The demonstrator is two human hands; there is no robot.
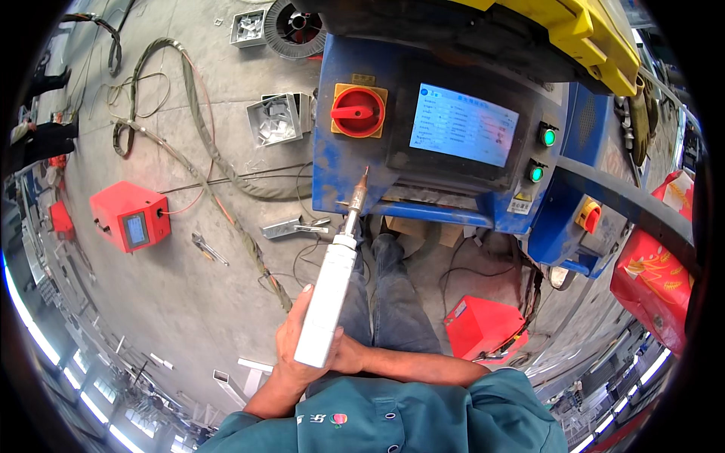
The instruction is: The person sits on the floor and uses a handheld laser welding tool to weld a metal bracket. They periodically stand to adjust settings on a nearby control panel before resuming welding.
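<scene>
Evidently, the left hand [291, 332] was clamped on the lower end of a white handheld tool [328, 302], with its thumb along the side. The right hand [347, 352] was at the opposite side of this end, but its fingers were mostly hidden, so I cannot tell how they closed. The metal nozzle [357, 202] pointed towards the lower left edge of the blue machine [330, 181], below its red rotary switch [358, 112]; whether it touched the panel was not clear. In my judgement, a careless forward push could have scratched the panel or bent the tip, and a loose grip could have let the long tool tilt. The thick cable [200, 143] on the floor [189, 302] could perhaps have caught a foot.
</scene>
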